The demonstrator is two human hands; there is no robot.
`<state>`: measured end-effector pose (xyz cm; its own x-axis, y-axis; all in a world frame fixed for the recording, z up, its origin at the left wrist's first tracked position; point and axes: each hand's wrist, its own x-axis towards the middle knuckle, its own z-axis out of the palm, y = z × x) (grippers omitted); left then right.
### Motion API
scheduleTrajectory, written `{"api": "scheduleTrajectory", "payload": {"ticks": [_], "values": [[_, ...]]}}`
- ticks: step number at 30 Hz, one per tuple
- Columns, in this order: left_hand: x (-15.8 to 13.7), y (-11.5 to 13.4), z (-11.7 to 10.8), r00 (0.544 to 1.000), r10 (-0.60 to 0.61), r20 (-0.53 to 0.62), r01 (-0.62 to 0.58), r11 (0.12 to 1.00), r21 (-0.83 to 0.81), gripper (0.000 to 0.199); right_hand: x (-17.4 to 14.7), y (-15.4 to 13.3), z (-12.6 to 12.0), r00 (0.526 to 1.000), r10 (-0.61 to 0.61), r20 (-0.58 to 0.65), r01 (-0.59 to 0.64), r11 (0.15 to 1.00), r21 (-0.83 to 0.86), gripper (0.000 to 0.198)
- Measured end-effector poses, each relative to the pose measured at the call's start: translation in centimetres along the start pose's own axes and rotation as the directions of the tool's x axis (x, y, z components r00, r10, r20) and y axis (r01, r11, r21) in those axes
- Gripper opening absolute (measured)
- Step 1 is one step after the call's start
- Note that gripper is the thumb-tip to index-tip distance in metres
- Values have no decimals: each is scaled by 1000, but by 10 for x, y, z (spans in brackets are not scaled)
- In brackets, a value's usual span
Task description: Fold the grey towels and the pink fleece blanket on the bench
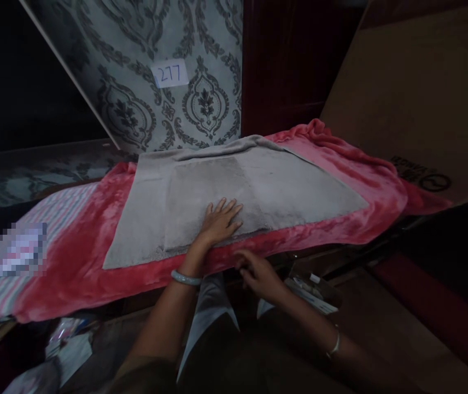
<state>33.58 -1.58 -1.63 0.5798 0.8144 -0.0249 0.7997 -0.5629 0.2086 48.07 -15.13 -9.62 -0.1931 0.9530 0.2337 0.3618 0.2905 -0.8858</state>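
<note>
Head view: a grey towel (258, 186) is spread on a pink blanket (74, 262). The left hand (220, 221) is pressed flat on the towel's near edge, grip spread. The right hand (258, 276) is held just below that edge, fingers loosely curled, nothing pinched.

Left of the left hand (220, 221), a pixelated patch (21, 249) conceals an item on the striped cloth (59, 210). Beyond the right hand (258, 273), cardboard box (418, 93) print is illegible; box cut off by frame edge. Beneath both hands, floor clutter (62, 342) too dark to identify.
</note>
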Motion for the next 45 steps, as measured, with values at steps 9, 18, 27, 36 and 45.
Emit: {"api": "scheduleTrajectory", "payload": {"ticks": [9,18,27,36,45], "values": [[0,-2,3,999,11,-34,-13,999,-52,63,33,11,-13,905,-143,-401,11,949,-315,12],[-3,-1,-1,1000,9,-13,-9,999,-39,64,20,3,12,931,-364,18,330,820,-468,14],[-16,-6,-6,996,45,-79,-56,988,-147,60,16,-2,-50,888,-214,-406,128,965,-227,24],[-115,-97,-14,595,-664,-453,301,707,-640,49,53,26,-93,883,-20,-469,-94,971,-219,49],[-122,-89,-22,618,-776,-128,172,291,-941,76,77,10,-93,937,50,-346,-235,824,-516,57]]}}
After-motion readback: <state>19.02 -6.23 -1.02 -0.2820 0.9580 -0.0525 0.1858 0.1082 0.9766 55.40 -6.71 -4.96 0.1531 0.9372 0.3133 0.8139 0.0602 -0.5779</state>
